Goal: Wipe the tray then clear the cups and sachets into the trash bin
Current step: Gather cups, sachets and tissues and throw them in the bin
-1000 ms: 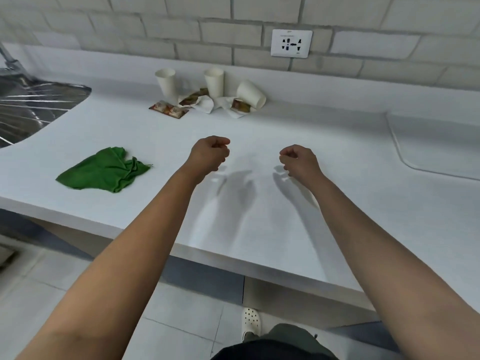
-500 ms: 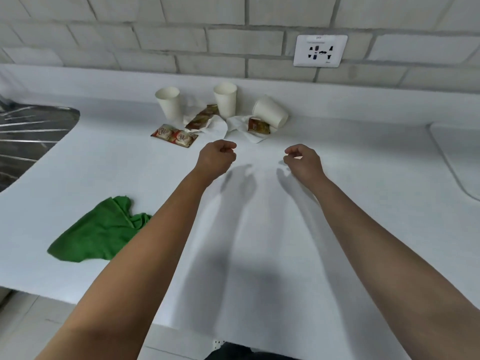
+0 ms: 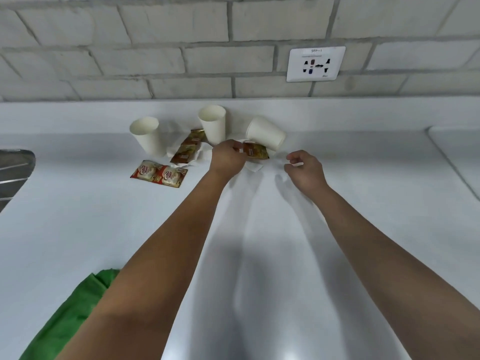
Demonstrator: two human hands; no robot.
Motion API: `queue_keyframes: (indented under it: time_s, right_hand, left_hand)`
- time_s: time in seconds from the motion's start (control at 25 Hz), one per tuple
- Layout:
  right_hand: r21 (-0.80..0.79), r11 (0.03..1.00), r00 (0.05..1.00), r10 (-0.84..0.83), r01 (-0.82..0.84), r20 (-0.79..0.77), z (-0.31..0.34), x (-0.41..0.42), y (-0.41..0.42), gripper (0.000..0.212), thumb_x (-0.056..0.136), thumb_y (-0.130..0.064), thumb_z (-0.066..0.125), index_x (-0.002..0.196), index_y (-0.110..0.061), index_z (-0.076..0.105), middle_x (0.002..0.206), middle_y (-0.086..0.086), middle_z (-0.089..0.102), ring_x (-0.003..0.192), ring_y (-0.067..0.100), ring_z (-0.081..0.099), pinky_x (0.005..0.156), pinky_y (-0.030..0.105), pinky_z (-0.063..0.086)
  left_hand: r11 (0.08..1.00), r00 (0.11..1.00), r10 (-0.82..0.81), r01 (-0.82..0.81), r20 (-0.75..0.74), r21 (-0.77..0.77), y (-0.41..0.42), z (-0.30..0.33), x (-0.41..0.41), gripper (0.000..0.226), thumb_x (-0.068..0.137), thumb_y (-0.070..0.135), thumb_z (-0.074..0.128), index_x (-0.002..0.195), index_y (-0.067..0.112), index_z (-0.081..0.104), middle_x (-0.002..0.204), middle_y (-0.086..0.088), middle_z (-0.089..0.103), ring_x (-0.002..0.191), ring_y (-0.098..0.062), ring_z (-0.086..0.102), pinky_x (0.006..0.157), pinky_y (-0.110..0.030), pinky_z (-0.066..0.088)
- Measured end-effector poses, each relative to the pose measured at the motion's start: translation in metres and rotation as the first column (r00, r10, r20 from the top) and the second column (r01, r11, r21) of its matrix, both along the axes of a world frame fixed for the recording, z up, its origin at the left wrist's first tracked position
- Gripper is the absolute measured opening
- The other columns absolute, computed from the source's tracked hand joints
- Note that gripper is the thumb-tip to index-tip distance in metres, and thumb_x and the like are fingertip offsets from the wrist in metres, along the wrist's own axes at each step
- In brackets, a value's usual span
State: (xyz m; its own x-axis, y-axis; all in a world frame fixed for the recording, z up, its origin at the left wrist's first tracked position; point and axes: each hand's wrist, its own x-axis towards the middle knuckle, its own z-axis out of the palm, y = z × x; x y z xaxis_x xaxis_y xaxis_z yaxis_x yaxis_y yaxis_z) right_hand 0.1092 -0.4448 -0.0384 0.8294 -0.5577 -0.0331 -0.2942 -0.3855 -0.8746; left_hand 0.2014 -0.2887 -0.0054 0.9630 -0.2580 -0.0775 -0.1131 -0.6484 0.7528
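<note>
Three white paper cups stand by the back wall: a left cup [image 3: 146, 135], a middle cup [image 3: 213, 124] and a tipped right cup [image 3: 265, 133]. Among them lie white napkins [image 3: 253, 166], brown sachets [image 3: 188, 149] and a pair of Coffee mate sachets [image 3: 158, 174]. One more brown sachet [image 3: 257, 150] lies below the tipped cup. My left hand [image 3: 227, 158] has its curled fingertips pinching that sachet's left edge. My right hand [image 3: 304, 168] hovers just right of the napkins, loosely curled and holding nothing.
A green cloth [image 3: 70, 315] lies at the counter's near left edge, partly under my left forearm. A steel sink [image 3: 13, 167] borders the white counter [image 3: 363, 203] on the left. A wall socket [image 3: 315, 63] sits above the cups.
Both hands have moved forward across the counter to the cups and sachets. My left hand has reached the sachet under the tipped cup. The view has closed in on the wall.
</note>
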Motion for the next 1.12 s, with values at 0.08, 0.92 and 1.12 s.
queue_keyframes:
  time_s: [0.08,0.92,1.12]
  right_hand:
    - [-0.042,0.999,1.000,0.000,-0.001,-0.011,-0.003,0.012,-0.004,0.028,0.085,-0.010,0.058,0.114,-0.008,0.059,0.112,0.007,0.056,0.097,0.018,0.053,0.080,0.021,0.039]
    - [-0.238,0.939,0.959,0.206,-0.249,-0.192,-0.021,0.117,-0.034,0.083,0.075,-0.022,0.073,0.144,-0.017,0.026,0.139,0.011,0.042,0.128,0.030,0.040,0.103,0.043,0.039]
    - [-0.200,0.969,0.987,0.131,-0.148,-0.094,-0.020,0.101,-0.033,0.071,0.074,-0.022,0.072,0.136,-0.013,0.038,0.128,0.010,0.049,0.117,0.027,0.048,0.082,0.029,0.039]
  left_hand:
    - [1.000,1.000,-0.001,0.001,0.010,0.001,-0.014,-0.008,0.012,0.034,0.088,0.012,0.055,0.121,0.005,0.057,0.123,-0.010,0.061,0.113,-0.022,0.056,0.077,-0.015,0.036]
    - [0.993,0.989,0.115,-0.116,-0.092,-0.004,-0.044,-0.048,0.055,0.053,0.079,0.013,0.070,0.126,0.011,0.046,0.120,-0.008,0.060,0.112,-0.024,0.057,0.089,-0.032,0.048]
    - [0.982,0.988,0.141,-0.148,-0.071,-0.117,-0.040,-0.038,0.041,0.039,0.087,0.010,0.055,0.125,0.011,0.047,0.102,0.000,0.052,0.097,-0.018,0.053,0.079,-0.026,0.048]
